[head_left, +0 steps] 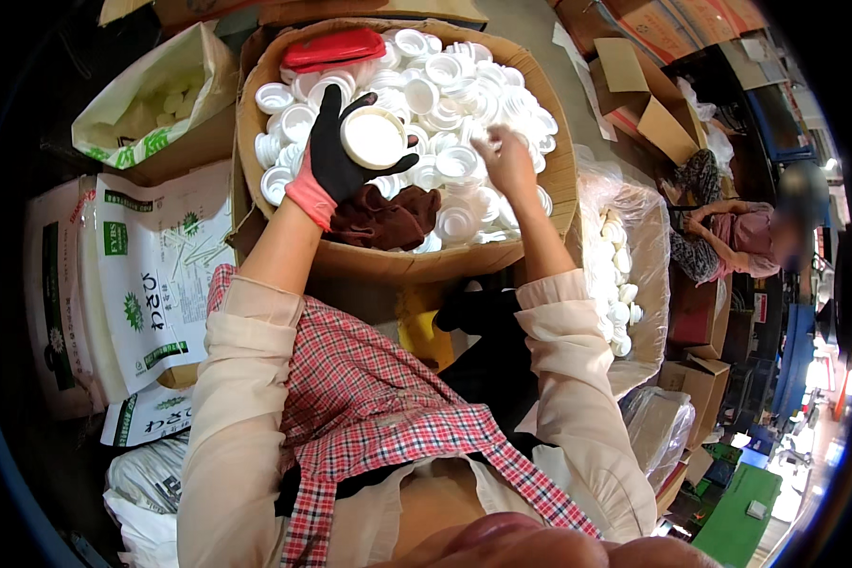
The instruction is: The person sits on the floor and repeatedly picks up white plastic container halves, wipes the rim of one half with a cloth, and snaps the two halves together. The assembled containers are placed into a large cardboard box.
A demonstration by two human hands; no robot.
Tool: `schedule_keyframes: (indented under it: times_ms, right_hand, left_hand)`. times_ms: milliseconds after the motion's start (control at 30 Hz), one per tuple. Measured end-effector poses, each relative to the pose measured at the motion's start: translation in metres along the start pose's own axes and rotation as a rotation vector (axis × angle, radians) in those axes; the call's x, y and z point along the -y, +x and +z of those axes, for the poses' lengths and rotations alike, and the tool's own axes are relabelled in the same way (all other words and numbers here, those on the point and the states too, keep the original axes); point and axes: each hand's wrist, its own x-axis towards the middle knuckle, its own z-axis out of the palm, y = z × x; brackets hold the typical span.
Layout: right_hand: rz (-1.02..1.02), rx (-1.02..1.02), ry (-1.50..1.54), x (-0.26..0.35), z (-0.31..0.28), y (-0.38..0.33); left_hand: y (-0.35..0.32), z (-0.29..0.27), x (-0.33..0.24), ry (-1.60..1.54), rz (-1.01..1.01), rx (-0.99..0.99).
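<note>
My left hand (336,156), in a black glove with a pink cuff, holds a round white plastic lid (374,138) against its palm and fingers, the disc facing up. My bare right hand (509,161) is over the right side of a heap of white plastic lids (445,109). Its fingers are bent and blurred, so what they hold, if anything, does not show. The heap fills a large cardboard box (426,263) in front of me. A dark brown cloth (385,216) lies on the lids near the box's front edge, below my left hand. A red pouch (333,49) rests at the far left.
To the right stands a plastic-lined box (646,284) with more whitish lids. An open sack (161,95) with pale pieces is at the left, above printed white sacks (151,275). A seated person (729,232) is at far right, near an open carton (644,104).
</note>
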Motion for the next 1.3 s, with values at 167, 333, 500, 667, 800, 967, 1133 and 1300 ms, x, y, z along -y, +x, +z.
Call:
schedule_keyframes:
  times_ms: [167, 333, 500, 667, 800, 967, 1133, 1300]
  right_hand:
    - [0.292, 0.137, -0.125, -0.03, 0.04, -0.016]
    - [-0.031, -0.25, 0.365, 0.013, 0.006, -0.014]
    - [0.17, 0.297, 1.505, 0.055, -0.043, -0.035]
    - [0.226, 0.141, 1.645, 0.044, -0.064, -0.04]
    - [0.177, 0.229, 1.818, 0.021, -0.069, -0.043]
    - [0.107, 0.244, 1.829, 0.026, -0.071, -0.044]
    - [-0.001, 0.244, 1.837, 0.035, -0.084, -0.052]
    - [-0.278, 0.16, 1.402, 0.075, -0.089, -0.064]
  left_hand:
    - [0.003, 0.035, 0.001, -0.622, -0.217, -0.014]
    - [0.001, 0.042, 0.005, -0.512, -0.224, 0.102]
    - [-0.001, 0.057, 0.011, -0.353, -0.18, 0.159]
    - [0.004, 0.069, 0.008, -0.537, -0.102, 0.01]
    - [0.003, 0.062, 0.008, -0.343, -0.155, 0.035]
    - [0.003, 0.06, 0.01, -0.218, -0.118, 0.153]
    - [-0.005, 0.092, 0.0, 1.578, 0.589, 0.045]
    - [-0.017, 0.091, 0.011, 1.405, 0.521, 0.022]
